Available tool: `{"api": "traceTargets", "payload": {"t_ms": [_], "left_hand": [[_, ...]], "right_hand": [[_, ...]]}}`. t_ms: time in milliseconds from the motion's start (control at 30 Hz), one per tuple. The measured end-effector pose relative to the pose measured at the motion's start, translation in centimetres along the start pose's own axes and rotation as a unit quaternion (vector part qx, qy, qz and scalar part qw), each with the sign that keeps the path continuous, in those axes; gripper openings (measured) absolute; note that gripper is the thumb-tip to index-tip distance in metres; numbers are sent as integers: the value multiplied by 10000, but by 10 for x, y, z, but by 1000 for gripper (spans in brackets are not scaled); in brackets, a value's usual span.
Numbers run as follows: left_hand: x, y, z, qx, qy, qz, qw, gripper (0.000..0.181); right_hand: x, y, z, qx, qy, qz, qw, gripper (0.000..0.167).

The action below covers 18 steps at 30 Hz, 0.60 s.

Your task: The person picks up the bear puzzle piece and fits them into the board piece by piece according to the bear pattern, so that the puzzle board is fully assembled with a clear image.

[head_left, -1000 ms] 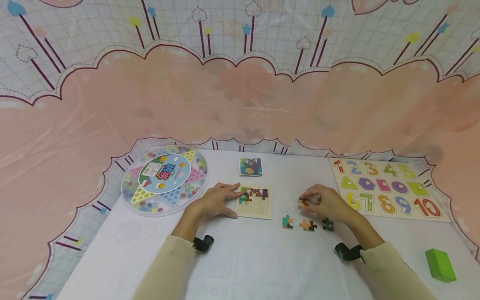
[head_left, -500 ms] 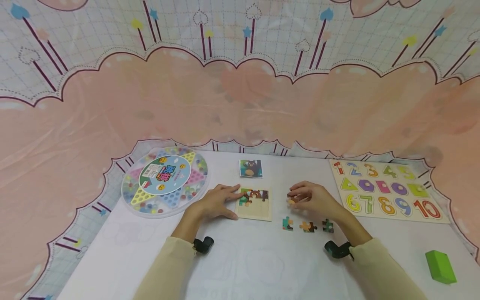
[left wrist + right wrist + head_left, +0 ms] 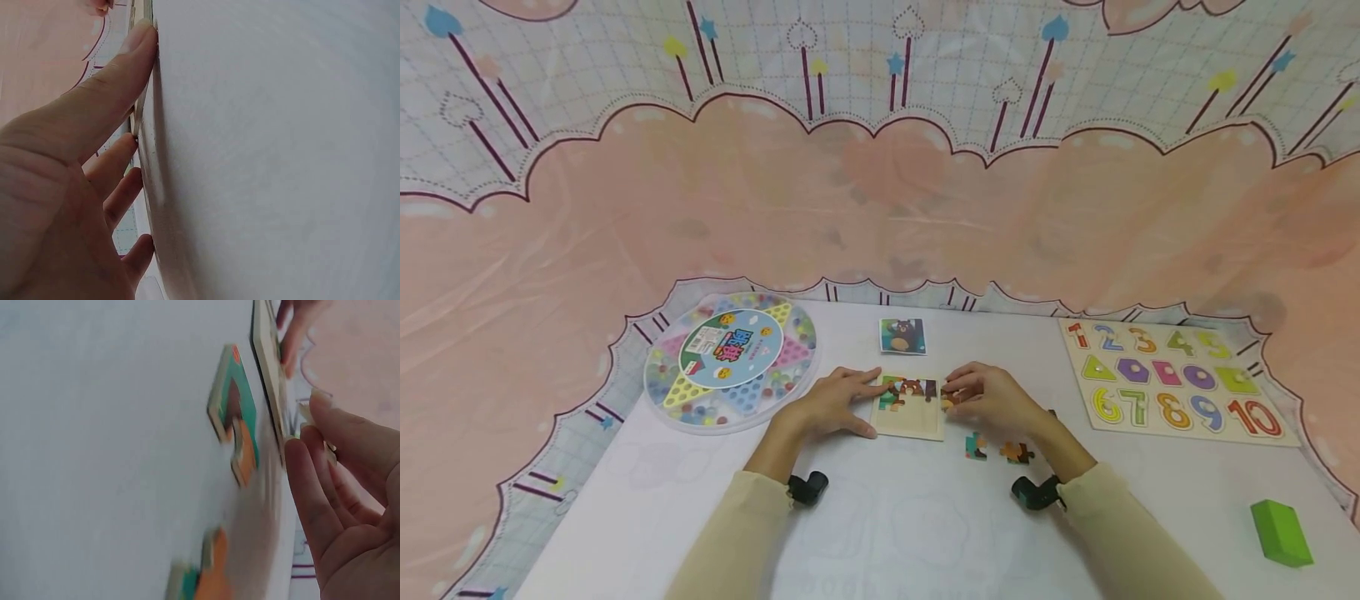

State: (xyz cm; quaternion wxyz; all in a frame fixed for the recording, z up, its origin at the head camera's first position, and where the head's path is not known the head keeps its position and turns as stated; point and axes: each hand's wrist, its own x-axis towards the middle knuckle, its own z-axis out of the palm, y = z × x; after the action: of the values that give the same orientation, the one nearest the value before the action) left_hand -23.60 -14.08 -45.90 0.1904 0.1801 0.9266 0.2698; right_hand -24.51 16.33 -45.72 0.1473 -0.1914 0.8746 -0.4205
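Note:
The square wooden puzzle tray [image 3: 917, 421] lies in the middle of the table, with several pieces in its upper and left part. My left hand [image 3: 831, 406] rests at the tray's left side, fingers spread, thumb at the lower left corner. At the tray's right edge, my right hand [image 3: 992, 400] pinches a brown and orange puzzle piece [image 3: 951, 399] between thumb and fingers. A teal piece [image 3: 975, 447] and an orange-brown piece [image 3: 1017, 452] lie below that hand. Another piece is mostly hidden by the right wrist.
Behind the tray lies a bear picture card [image 3: 902, 336]. A round board game with coloured beads [image 3: 730, 362] is at the left, a number and shape board [image 3: 1176, 379] at the right. A green block [image 3: 1281, 533] stands at the front right.
My right hand has moved left with the pinched piece, from above the loose pieces to the tray's right edge. My left hand has stayed in place.

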Motion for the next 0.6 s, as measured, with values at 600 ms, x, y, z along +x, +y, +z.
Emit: {"api": "traceTargets", "payload": {"t_ms": [600], "left_hand": [[-2,2,-2,-24,-18,71,10000,76]], "right_hand": [[28,-25,34,-292,48,-345,9990,31]]}}
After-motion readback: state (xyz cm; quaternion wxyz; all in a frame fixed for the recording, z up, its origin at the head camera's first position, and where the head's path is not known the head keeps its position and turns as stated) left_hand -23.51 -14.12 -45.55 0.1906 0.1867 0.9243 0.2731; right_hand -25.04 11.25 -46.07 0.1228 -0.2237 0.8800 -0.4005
